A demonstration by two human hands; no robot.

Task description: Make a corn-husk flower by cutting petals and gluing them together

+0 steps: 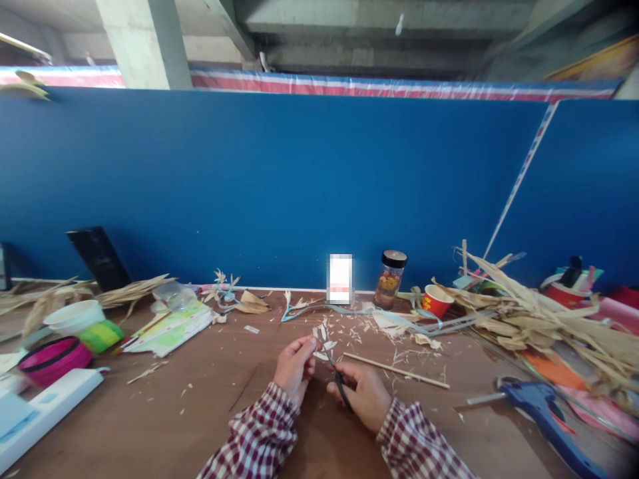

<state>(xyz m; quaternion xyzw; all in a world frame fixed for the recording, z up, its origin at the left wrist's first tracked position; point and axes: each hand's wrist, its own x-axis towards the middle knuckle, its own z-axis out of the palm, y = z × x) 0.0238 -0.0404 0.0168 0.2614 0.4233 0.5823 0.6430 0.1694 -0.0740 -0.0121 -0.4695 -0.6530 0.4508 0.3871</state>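
Observation:
Between the two hands, near the middle of the brown table, are small pale husk pieces (324,344). My left hand (295,367) pinches the end of one pale piece between thumb and fingertips. My right hand (364,394) is closed round the dark handles of a pair of scissors (341,386). The scissor blades point up and left, close beside the pale pieces at my left fingertips. Whether the blades touch them is too small to tell. Pale scraps lie scattered on the table beyond both hands.
A thin wooden stick (399,370) lies right of centre. Behind it stand a lidded jar (390,281) and a red paper cup (438,301). A blue glue gun (536,402) and dry husks (519,313) are at the right. A white power strip (54,416) and pink pouch (54,361) lie left.

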